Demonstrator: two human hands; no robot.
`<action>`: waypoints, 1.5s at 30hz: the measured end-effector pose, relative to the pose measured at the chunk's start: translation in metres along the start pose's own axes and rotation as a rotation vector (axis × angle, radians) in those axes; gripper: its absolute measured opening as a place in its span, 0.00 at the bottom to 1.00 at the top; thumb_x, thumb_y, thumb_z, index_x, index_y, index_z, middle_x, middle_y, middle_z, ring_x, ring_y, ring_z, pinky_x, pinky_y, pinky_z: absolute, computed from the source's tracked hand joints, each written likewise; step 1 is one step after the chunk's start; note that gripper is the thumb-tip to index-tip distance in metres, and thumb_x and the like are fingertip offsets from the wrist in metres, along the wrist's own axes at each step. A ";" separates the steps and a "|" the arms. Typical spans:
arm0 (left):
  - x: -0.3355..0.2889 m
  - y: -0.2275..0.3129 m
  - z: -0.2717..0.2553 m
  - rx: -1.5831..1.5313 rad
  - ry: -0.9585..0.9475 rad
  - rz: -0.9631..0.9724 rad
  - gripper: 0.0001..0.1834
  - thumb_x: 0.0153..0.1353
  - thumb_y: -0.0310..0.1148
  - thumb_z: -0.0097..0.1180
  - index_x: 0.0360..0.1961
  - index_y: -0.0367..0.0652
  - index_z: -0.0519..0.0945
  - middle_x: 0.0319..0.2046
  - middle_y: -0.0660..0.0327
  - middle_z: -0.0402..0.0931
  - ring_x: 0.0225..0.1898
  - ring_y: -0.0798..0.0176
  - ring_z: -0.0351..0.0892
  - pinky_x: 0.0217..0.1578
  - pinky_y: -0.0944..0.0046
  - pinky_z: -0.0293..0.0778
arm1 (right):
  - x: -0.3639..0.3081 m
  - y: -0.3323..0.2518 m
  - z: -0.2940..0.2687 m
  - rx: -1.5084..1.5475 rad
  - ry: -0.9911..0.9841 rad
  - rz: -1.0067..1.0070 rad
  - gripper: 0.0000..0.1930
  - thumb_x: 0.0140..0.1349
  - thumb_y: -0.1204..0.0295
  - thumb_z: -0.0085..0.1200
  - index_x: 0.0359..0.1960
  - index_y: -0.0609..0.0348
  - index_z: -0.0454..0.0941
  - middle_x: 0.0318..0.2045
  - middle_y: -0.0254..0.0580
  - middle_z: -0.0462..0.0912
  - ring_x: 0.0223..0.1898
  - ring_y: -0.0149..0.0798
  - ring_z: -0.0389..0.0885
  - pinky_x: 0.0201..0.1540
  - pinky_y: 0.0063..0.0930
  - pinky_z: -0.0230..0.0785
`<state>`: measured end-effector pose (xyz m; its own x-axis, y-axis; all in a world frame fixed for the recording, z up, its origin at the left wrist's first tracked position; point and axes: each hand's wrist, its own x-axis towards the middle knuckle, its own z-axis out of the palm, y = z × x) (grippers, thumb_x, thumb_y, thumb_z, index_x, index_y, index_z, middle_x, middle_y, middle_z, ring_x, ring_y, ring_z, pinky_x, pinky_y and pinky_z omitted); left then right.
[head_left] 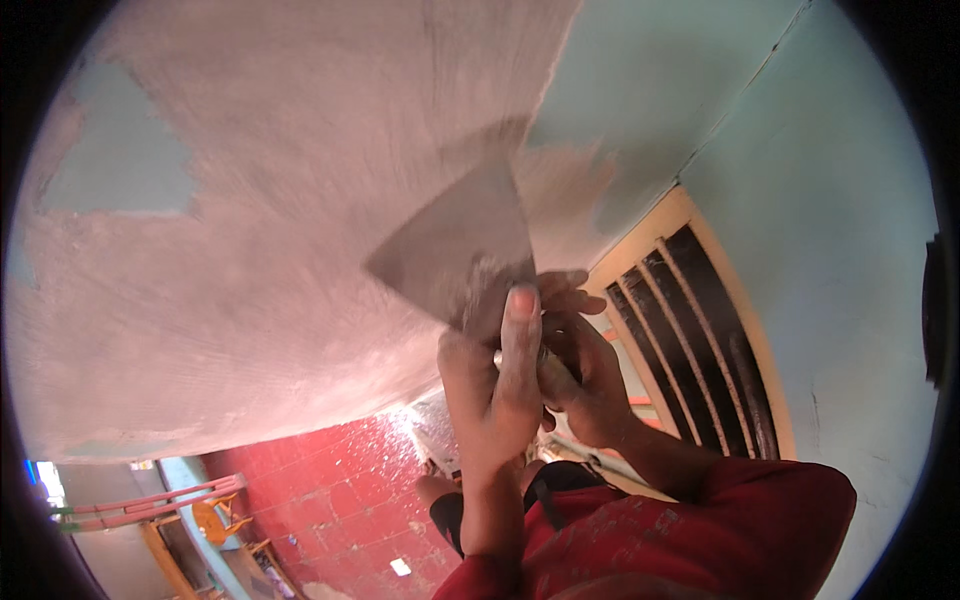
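A wide putty knife [450, 245] with a flaring grey blade is held up in front of the wall. A small smear of pale paste lies on the blade near its narrow end. My left hand [490, 385] is closed at that narrow end, with its thumb stretched up along the blade. Close against it on the right, my right hand [595, 385] is closed around the handle area, some of its fingers showing behind the blade. The handle is mostly hidden by both hands. Beyond the blade, the wall [270, 230] carries streaky pinkish-grey filler.
Light green paint [120, 150] shows in patches on the wall. A barred opening in a cream frame [745, 350] is at the right, by a green side wall [850, 260]. Below is a red tiled floor [330, 490] with white specks. An orange plastic chair [212, 520] stands lower left.
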<state>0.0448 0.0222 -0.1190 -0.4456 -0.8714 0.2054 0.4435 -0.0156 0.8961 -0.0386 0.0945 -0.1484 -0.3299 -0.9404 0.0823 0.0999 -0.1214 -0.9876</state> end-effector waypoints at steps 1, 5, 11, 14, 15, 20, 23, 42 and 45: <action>0.004 0.010 0.001 -0.008 -0.009 -0.060 0.25 0.75 0.43 0.42 0.42 0.26 0.79 0.34 0.48 0.82 0.30 0.62 0.85 0.27 0.70 0.76 | 0.005 -0.004 -0.007 0.107 -0.104 0.137 0.13 0.71 0.61 0.50 0.39 0.60 0.71 0.27 0.31 0.72 0.26 0.22 0.71 0.27 0.18 0.64; 0.017 0.010 0.014 -0.089 0.052 -0.108 0.23 0.74 0.42 0.45 0.41 0.27 0.80 0.29 0.50 0.82 0.24 0.66 0.82 0.19 0.75 0.71 | 0.015 -0.003 -0.015 0.127 -0.261 0.213 0.22 0.73 0.52 0.41 0.41 0.62 0.71 0.24 0.32 0.71 0.22 0.23 0.69 0.21 0.19 0.59; 0.017 -0.002 0.023 -0.008 0.110 -0.055 0.23 0.74 0.43 0.46 0.39 0.29 0.80 0.23 0.53 0.80 0.22 0.69 0.78 0.21 0.73 0.68 | 0.015 0.002 -0.021 0.359 -0.175 0.356 0.19 0.73 0.54 0.42 0.44 0.59 0.72 0.24 0.32 0.73 0.19 0.23 0.70 0.18 0.17 0.60; 0.013 -0.011 0.023 0.025 0.133 -0.056 0.25 0.74 0.45 0.45 0.38 0.29 0.80 0.20 0.55 0.78 0.20 0.70 0.75 0.22 0.74 0.67 | 0.013 0.002 -0.017 0.289 -0.071 0.377 0.21 0.73 0.52 0.43 0.36 0.60 0.73 0.19 0.29 0.70 0.18 0.22 0.65 0.18 0.20 0.55; 0.011 -0.012 0.023 0.035 0.140 -0.074 0.25 0.74 0.46 0.45 0.38 0.30 0.80 0.19 0.55 0.78 0.20 0.71 0.75 0.22 0.74 0.66 | 0.012 0.002 -0.016 0.226 -0.027 0.375 0.24 0.72 0.51 0.43 0.32 0.61 0.74 0.17 0.28 0.68 0.17 0.22 0.64 0.18 0.21 0.53; 0.010 -0.022 0.022 0.060 0.183 -0.054 0.27 0.74 0.47 0.45 0.37 0.29 0.80 0.16 0.58 0.75 0.18 0.72 0.72 0.20 0.73 0.64 | 0.012 0.012 -0.025 0.194 -0.135 0.382 0.24 0.72 0.51 0.43 0.38 0.65 0.75 0.15 0.28 0.67 0.17 0.22 0.64 0.19 0.20 0.54; 0.009 -0.024 0.022 0.072 0.214 -0.043 0.27 0.74 0.47 0.46 0.35 0.28 0.80 0.15 0.60 0.73 0.17 0.73 0.71 0.19 0.73 0.62 | 0.014 0.008 -0.023 0.176 -0.139 0.364 0.25 0.72 0.51 0.43 0.43 0.66 0.74 0.15 0.28 0.69 0.18 0.22 0.66 0.19 0.21 0.55; 0.014 -0.016 0.028 0.138 0.267 -0.021 0.30 0.73 0.48 0.48 0.28 0.27 0.79 0.12 0.60 0.70 0.14 0.72 0.68 0.18 0.72 0.60 | 0.017 -0.004 -0.021 0.102 -0.163 0.326 0.25 0.73 0.51 0.41 0.42 0.67 0.73 0.15 0.31 0.69 0.18 0.23 0.67 0.20 0.22 0.56; 0.015 -0.013 0.029 0.127 0.260 -0.027 0.29 0.73 0.47 0.48 0.27 0.27 0.79 0.12 0.60 0.70 0.14 0.73 0.68 0.18 0.72 0.60 | 0.019 -0.007 -0.019 0.079 -0.130 0.309 0.26 0.73 0.51 0.40 0.41 0.67 0.73 0.15 0.31 0.69 0.18 0.23 0.67 0.20 0.22 0.56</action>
<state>0.0097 0.0237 -0.1162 -0.2343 -0.9682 0.0874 0.3256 0.0066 0.9455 -0.0632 0.0837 -0.1427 -0.1508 -0.9685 -0.1980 0.2509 0.1562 -0.9553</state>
